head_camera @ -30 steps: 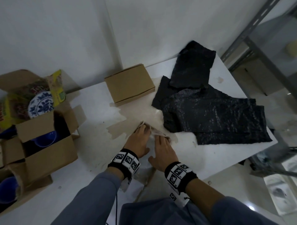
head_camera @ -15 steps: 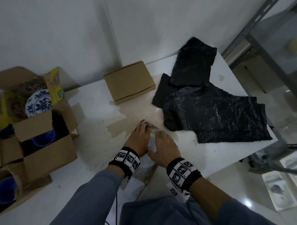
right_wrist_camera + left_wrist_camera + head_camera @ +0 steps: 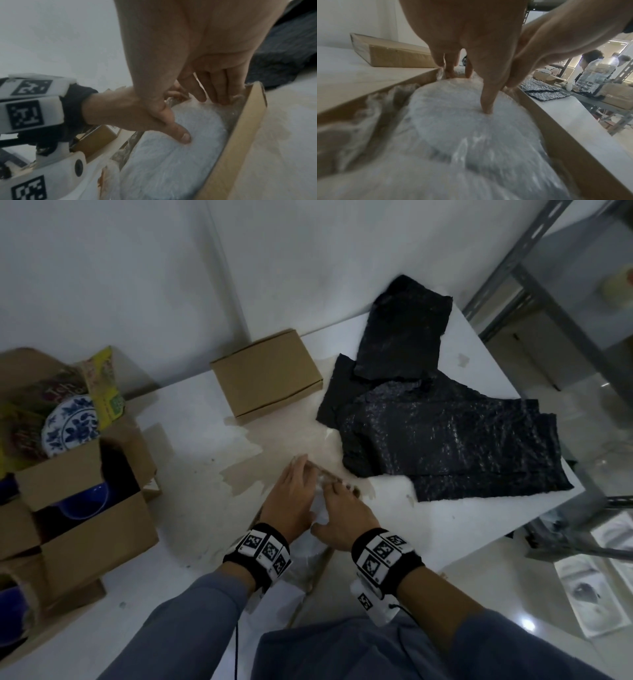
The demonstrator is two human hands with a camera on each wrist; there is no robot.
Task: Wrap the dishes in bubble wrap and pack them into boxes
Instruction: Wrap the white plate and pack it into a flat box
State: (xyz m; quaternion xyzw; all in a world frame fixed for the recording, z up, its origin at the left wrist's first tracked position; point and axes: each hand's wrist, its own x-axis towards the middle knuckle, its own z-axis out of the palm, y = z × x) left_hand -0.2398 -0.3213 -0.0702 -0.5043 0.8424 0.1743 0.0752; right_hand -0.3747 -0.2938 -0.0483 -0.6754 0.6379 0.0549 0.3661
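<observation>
A round dish in clear bubble wrap [image 3: 462, 128] [image 3: 180, 155] lies flat inside a shallow cardboard box [image 3: 556, 142] [image 3: 240, 142] at the near table edge. My left hand [image 3: 293, 494] [image 3: 479, 60] presses on the wrapped dish [image 3: 317, 505] with straight fingers, their tips at the box's far end. My right hand [image 3: 346, 508] [image 3: 214, 81] lies beside it, fingers flat on the wrap near the far right corner and thumb on top of the dish. Neither hand grips anything. In the head view, the hands hide most of the dish.
A closed small cardboard box [image 3: 267, 374] stands at the back. Black bubble-wrap sheets [image 3: 445, 433] cover the right of the white table [image 3: 191, 440]. Open boxes at left hold a blue-and-white plate [image 3: 70, 426] and a blue bowl [image 3: 85, 501]. A metal shelf [image 3: 548, 285] stands at the right.
My right hand has slid closer to the left hand on the wrapped dish. Both keep pressing it down into the box.
</observation>
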